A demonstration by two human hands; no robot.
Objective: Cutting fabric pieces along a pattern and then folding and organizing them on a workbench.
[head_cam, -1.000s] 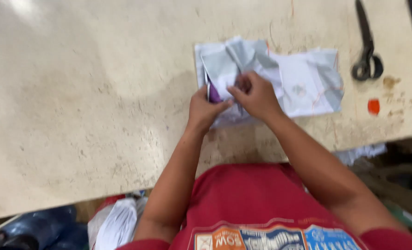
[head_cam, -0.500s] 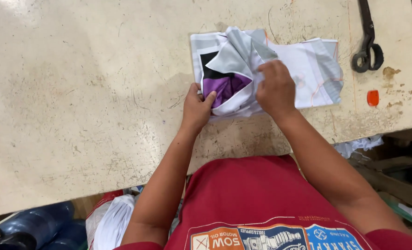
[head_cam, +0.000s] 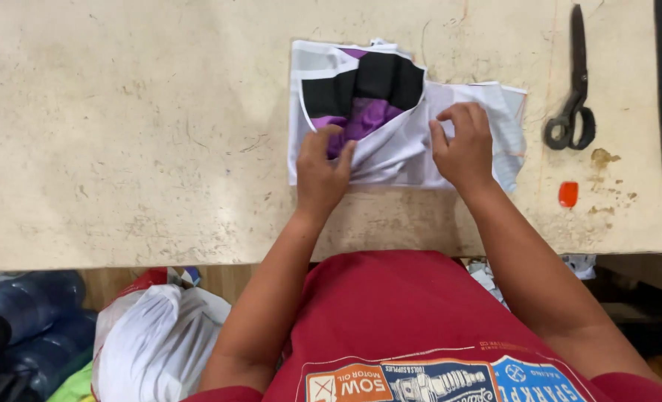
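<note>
The fingers [head_cam: 329, 141] of the left hand [head_cam: 322, 173] are bent and close together. Their tips press down on the purple cloth [head_cam: 368, 115] that peeks out of a white cloth piece [head_cam: 405, 152]. They press more than they pinch, and it is hard to tell if the thumb grips anything.

The right hand [head_cam: 465, 145] has its fingers curled a little and spread a bit. The tips rest on top of the white cloth piece, near its upper edge. The thumb lies on the cloth too. This hand holds the cloth flat and is not closed around it.

The white cloth piece lies on a worn, pale table [head_cam: 122, 126], just in front of the person. It is folded open, and a black part [head_cam: 379, 78] and the purple cloth show inside it, between the two hands.

Black scissors [head_cam: 573, 89] lie on the table, well to the right of the cloth. A small orange thing [head_cam: 567, 193] lies near them, closer to the table edge.

Below the table, on the left, a white bag [head_cam: 156, 342] sits next to dark blue bundles [head_cam: 26, 313]. The person wears a red shirt [head_cam: 405, 313].
</note>
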